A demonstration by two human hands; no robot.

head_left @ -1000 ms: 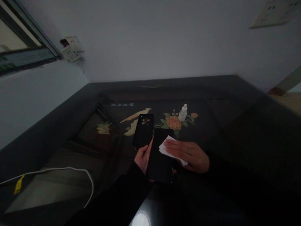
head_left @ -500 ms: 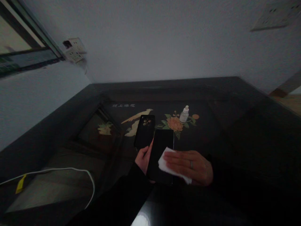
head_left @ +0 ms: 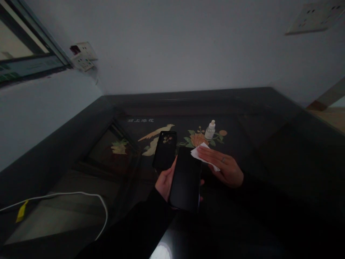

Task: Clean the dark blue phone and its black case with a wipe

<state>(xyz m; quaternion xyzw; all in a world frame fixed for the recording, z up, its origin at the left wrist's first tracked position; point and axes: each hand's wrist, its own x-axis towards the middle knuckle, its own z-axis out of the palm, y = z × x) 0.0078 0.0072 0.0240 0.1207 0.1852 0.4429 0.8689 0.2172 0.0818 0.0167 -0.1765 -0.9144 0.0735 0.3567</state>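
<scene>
Cannot see the palm of the bare left hand (head_left: 165, 181) behind the flat black rectangular phone (head_left: 185, 183), nor the part of the folded white paper tissue (head_left: 197, 152) beneath the bare right hand (head_left: 225, 169). Cannot read the tiny label (head_left: 209, 135) on the small white-capped dropper bottle (head_left: 211, 127). Cannot follow the thin white cable (head_left: 81, 193) past the left picture edge.

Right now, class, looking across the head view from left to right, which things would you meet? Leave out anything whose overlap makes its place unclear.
Yellow tag, left wall sockets, phone case, phone, small bottle, right wall socket.
</scene>
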